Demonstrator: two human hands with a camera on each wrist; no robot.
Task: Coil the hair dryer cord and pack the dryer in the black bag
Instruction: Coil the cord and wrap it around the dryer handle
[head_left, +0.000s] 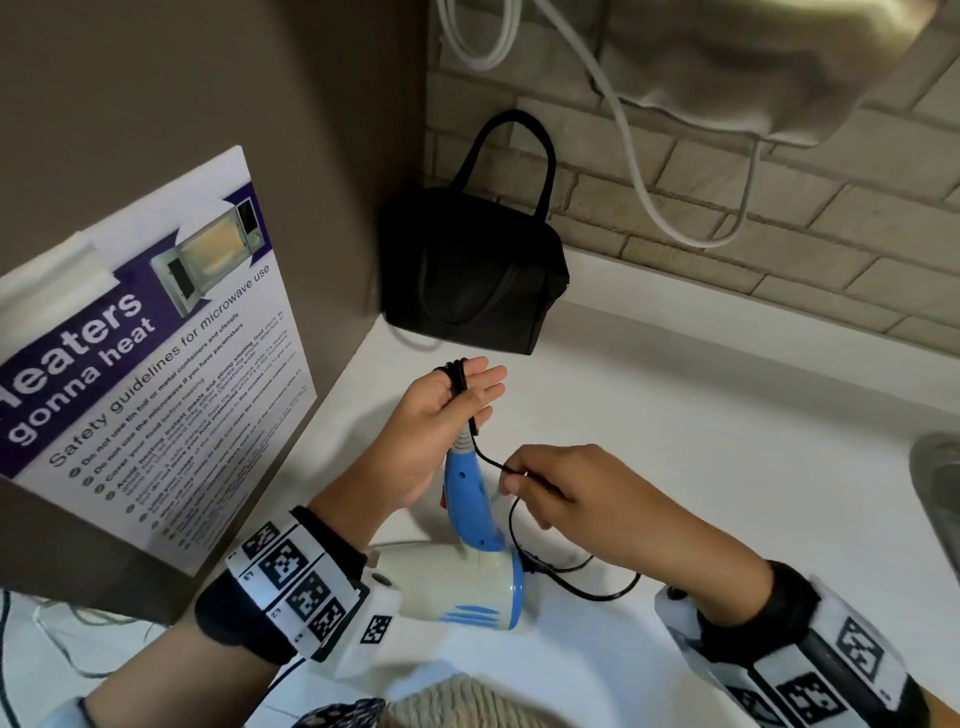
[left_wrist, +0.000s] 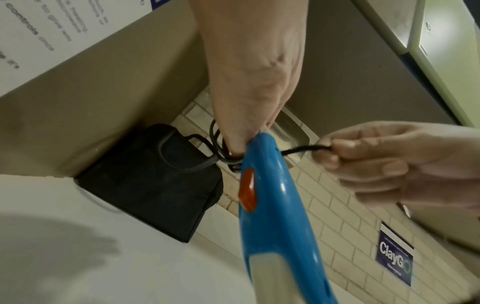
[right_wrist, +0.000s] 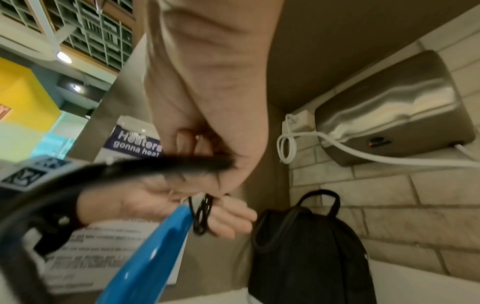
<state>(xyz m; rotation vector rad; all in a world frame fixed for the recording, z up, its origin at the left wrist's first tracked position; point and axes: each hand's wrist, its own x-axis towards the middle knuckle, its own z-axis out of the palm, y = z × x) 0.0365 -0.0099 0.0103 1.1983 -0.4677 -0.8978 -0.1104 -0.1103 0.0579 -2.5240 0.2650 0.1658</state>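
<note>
The blue and white hair dryer (head_left: 470, 551) stands nozzle-down over the white counter (head_left: 701, 415), handle pointing up. My left hand (head_left: 462, 395) is at the handle's top with its fingers straight. Several loops of the black cord (head_left: 457, 376) hang in the crook of its thumb, which pins them. My right hand (head_left: 519, 480) pinches the cord a short way from the handle. The slack (head_left: 587, 590) trails on the counter behind the dryer. The black bag (head_left: 472, 280) stands in the far corner, handles up. The left wrist view shows the handle (left_wrist: 270, 185) and the loops (left_wrist: 221, 152).
A microwave safety poster (head_left: 156, 374) hangs on the brown panel at the left. A steel hand dryer (head_left: 779, 67) with a white cable (head_left: 639, 171) is mounted on the brick wall above. A sink rim (head_left: 935, 483) shows at the right edge.
</note>
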